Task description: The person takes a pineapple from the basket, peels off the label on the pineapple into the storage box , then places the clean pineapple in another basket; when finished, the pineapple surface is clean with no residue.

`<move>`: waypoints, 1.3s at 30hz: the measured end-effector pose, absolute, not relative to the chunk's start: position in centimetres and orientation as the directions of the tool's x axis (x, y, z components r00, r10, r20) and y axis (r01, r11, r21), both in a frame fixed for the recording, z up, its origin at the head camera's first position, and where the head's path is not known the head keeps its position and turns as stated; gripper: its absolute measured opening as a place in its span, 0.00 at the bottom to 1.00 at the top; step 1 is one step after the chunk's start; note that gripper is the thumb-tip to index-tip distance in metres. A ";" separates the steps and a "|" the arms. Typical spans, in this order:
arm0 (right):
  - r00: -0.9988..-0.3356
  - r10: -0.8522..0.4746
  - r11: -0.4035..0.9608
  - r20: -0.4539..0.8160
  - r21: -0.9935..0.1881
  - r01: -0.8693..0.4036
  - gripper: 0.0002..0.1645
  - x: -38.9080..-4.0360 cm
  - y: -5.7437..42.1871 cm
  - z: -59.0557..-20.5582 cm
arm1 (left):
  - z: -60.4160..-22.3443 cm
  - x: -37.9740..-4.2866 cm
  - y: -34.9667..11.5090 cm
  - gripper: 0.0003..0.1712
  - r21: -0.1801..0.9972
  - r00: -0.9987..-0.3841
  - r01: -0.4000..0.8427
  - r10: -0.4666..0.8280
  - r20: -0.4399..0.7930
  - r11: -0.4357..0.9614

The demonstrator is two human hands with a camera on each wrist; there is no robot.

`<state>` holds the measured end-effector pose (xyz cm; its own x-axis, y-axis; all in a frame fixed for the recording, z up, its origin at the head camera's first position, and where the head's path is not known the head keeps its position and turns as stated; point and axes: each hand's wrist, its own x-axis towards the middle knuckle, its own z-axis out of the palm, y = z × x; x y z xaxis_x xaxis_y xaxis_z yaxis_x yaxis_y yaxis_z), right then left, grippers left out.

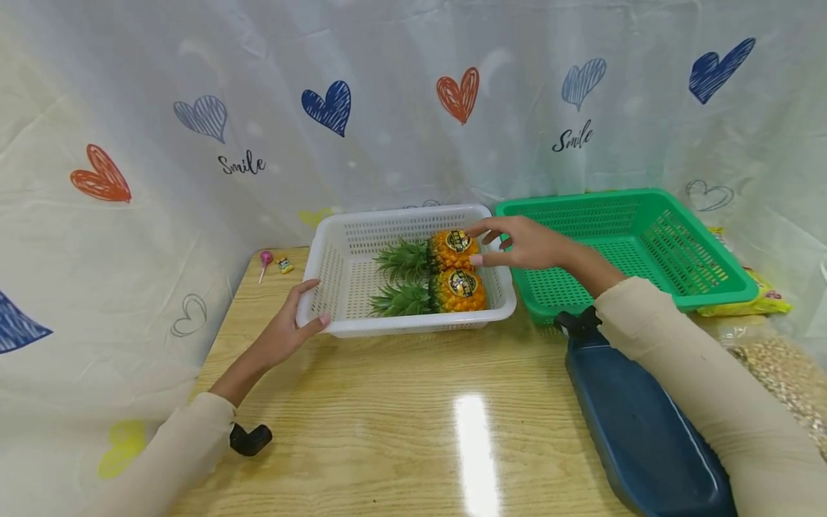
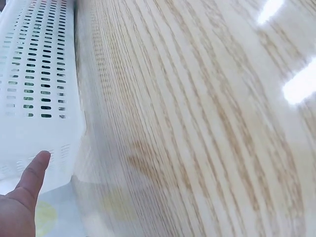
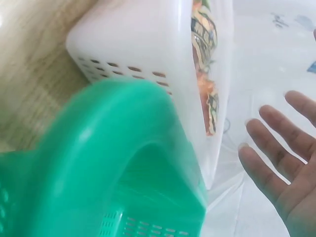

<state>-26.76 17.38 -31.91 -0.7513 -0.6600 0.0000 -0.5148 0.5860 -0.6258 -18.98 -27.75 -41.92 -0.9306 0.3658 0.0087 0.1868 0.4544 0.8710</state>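
White perforated basket [image 1: 407,323] upright on the desk [image 1: 388,402]; inside, two orange pineapples [image 1: 452,300] lie side by side, round labels [image 1: 462,283] uppermost, green crowns [image 1: 403,300] pointing left.

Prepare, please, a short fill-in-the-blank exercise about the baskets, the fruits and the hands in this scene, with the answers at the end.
1. The white basket holds ____ pineapples.
2. In the head view, the green basket stands to the ____ of the white basket.
3. Of these two baskets, the left hand touches the ____ one.

Missing words: two; right; white.
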 end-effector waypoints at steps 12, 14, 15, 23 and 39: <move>-0.788 -0.611 0.647 -0.070 -0.618 -0.446 0.36 -30.0 15.7 -31.6 | -41.8 -19.1 -27.7 0.42 0.872 -0.932 0.198 0.362 0.026 0.447; -0.792 -0.604 0.662 -0.092 -0.611 -0.434 0.38 -30.7 15.4 -31.7 | -41.9 -19.1 -27.7 0.42 0.875 -0.933 0.200 0.359 0.032 0.441; -0.794 -0.599 0.670 -0.103 -0.608 -0.426 0.38 -30.9 15.2 -31.7 | -42.0 -19.1 -27.7 0.42 0.876 -0.934 0.200 0.356 0.035 0.439; -0.809 -0.569 0.707 -0.150 -0.592 -0.387 0.41 -32.7 14.2 -33.1 | -42.0 -18.8 -27.6 0.42 0.876 -0.941 0.175 0.337 0.015 0.449; -0.786 -0.557 0.779 -0.267 -0.495 -0.384 0.44 -33.9 11.4 -33.6 | -42.1 -18.9 -27.7 0.43 0.876 -0.937 0.166 0.350 -0.003 0.452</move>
<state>-33.91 11.40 -33.57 -0.7864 -0.5572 -0.2665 -0.3845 0.7793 -0.4948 -18.93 -27.74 -42.07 -0.9366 0.3505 -0.0031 0.1662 0.4520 0.8764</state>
